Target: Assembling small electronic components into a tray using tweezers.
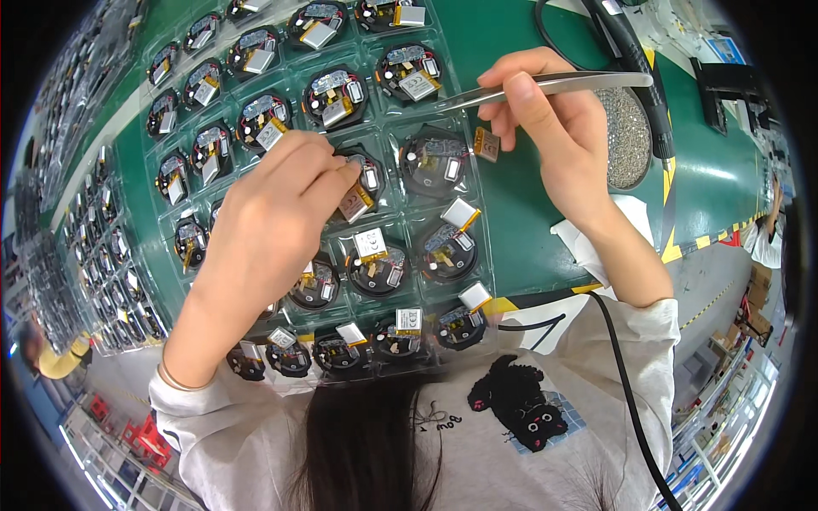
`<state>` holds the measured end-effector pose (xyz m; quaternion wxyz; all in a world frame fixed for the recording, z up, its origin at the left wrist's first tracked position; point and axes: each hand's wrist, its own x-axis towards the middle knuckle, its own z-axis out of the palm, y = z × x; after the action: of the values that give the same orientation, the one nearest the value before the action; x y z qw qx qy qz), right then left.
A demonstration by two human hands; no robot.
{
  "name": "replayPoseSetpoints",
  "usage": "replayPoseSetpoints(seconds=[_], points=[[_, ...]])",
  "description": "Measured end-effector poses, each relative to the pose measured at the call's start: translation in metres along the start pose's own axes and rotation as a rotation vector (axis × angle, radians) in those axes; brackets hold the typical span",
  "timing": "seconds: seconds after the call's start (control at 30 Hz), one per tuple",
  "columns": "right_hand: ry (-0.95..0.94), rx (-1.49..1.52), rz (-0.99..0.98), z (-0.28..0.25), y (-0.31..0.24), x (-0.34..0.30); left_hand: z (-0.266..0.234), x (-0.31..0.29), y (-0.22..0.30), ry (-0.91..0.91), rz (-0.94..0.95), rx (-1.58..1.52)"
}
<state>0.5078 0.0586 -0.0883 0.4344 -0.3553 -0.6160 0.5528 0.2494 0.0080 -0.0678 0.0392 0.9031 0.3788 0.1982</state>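
My right hand (554,128) is closed around metal tweezers (588,81), whose thin tips point left over the clear plastic tray (388,128). My left hand (277,204) reaches over the tray with thumb and fingers pinched at a round black circuit assembly (371,177). Those fingers cover its left part, and what lies between the fingertips is hidden. A flat battery cell (355,203) sits at the lower edge of that assembly. To its right, another round assembly (432,162) lies in its pocket, with its battery cell (486,144) beyond the tray's right edge.
Several more assemblies with silver cells (371,244) fill the tray's rows. Right of the tray are a soldering-tip cleaner of wire mesh (626,136), a black-handled tool (648,102) and white paper (626,217). A black cable (626,375) runs down past my sleeve. More loaded trays (111,255) are at left.
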Motion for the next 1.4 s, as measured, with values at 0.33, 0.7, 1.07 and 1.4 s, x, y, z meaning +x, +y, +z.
replayPoseSetpoints(seconds=[0.33,0.7,1.07,1.4], points=[[0.118,-0.26,-0.066,-0.004,-0.005,-0.003,0.028,0.058,0.025,0.074,-0.101,-0.295],[0.115,-0.075,-0.084,0.003,-0.003,-0.005,0.033,0.056,0.028,0.093,-0.214,-0.35],[0.0,-0.039,0.056,-0.002,-0.013,-0.016,0.038,0.053,0.019,0.073,-0.244,-0.37],[-0.09,-0.382,-0.063,-0.003,0.002,-0.011,0.038,0.052,0.022,0.189,-0.36,-0.47]])
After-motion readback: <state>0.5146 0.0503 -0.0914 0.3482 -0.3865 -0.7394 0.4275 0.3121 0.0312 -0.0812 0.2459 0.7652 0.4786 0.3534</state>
